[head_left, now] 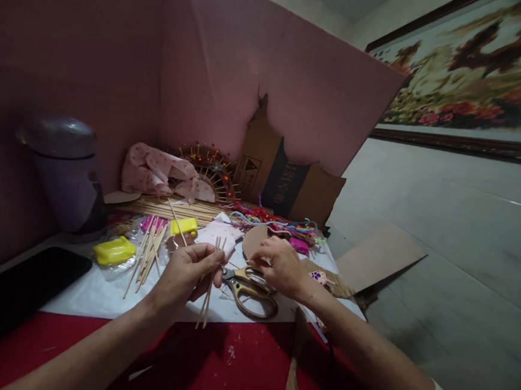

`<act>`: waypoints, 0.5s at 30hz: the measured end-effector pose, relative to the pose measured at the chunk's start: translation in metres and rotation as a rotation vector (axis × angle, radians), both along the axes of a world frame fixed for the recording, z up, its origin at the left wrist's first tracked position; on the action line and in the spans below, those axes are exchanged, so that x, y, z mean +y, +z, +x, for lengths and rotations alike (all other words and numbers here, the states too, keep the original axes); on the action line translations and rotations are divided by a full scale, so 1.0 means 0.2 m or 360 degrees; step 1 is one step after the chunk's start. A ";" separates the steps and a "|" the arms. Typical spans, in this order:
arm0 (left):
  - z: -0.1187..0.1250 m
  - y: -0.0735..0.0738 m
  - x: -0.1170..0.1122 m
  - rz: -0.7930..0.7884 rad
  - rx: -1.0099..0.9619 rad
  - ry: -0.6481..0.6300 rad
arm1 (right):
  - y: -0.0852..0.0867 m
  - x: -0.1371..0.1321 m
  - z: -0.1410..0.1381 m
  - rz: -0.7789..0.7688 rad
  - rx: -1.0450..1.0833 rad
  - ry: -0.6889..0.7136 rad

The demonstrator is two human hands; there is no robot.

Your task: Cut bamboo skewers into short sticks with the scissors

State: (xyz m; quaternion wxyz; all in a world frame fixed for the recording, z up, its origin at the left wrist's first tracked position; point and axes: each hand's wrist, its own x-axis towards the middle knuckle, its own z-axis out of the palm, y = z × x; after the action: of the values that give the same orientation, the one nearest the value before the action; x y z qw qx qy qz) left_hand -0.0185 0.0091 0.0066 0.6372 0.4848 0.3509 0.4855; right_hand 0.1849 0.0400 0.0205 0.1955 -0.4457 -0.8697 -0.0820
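My left hand (189,273) is closed around a few thin wooden sticks (207,293) that hang down below its fingers, with one more stick poking up and to the left. My right hand (279,265) is curled, fingers down, just above gold-handled scissors (251,287) lying on the white sheet (94,293). What its fingertips pinch, if anything, is hidden. A loose pile of sticks (148,252) lies to the left of my left hand.
A yellow piece (112,250) and a yellow block (184,226) lie near the pile. Behind are a bundle of sticks (169,209), coloured yarn (276,223), a stick wheel (211,167), pink cloth (154,171), torn cardboard (284,179), a grey lidded bin (66,171), and a black tray (13,293).
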 end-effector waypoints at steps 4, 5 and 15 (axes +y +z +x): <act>-0.01 0.01 0.01 -0.0031 -0.0068 0.0140 | -0.08 0.02 -0.02 -0.0015 0.0001 -0.0022; -0.01 0.02 0.01 -0.0043 -0.0072 0.0165 | -0.09 0.04 -0.02 -0.0005 0.0014 -0.0037; -0.02 0.01 0.01 -0.0036 -0.0151 0.0293 | 0.15 -0.31 -0.19 -0.0552 0.0921 0.0870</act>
State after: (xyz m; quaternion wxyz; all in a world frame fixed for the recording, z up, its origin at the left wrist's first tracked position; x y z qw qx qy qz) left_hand -0.0228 0.0104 0.0095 0.6114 0.4198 0.3689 0.5603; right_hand 0.1468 -0.0228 0.0499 0.3680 -0.2299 -0.8660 0.2485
